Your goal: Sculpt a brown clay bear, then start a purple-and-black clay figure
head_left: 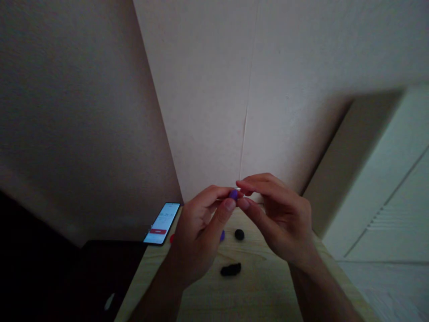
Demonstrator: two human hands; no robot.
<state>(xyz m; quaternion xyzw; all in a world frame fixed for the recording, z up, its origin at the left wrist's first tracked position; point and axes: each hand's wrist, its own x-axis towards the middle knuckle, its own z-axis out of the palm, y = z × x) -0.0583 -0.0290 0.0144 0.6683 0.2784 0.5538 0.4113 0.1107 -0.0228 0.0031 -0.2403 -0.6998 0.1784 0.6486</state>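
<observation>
Above the table, a small purple lump of modelling clay (233,194) is pinched between the thumb and index finger of my left hand (204,228). My right hand (281,217) meets it from the other side, thumb tip at its edge and fingers curled just over it; exact contact is hard to make out. Below the hands lie a black clay ball (239,234) and an elongated black clay piece (231,269). Another purple piece (222,235) shows partly behind my left hand. A red piece (172,239) peeks out at that hand's left side, mostly hidden.
A phone (162,223) with a lit screen lies at the far left edge of the light wooden table (254,295). Walls rise close behind and to the left. On the right stands a pale cabinet (375,179). The lower left is very dark.
</observation>
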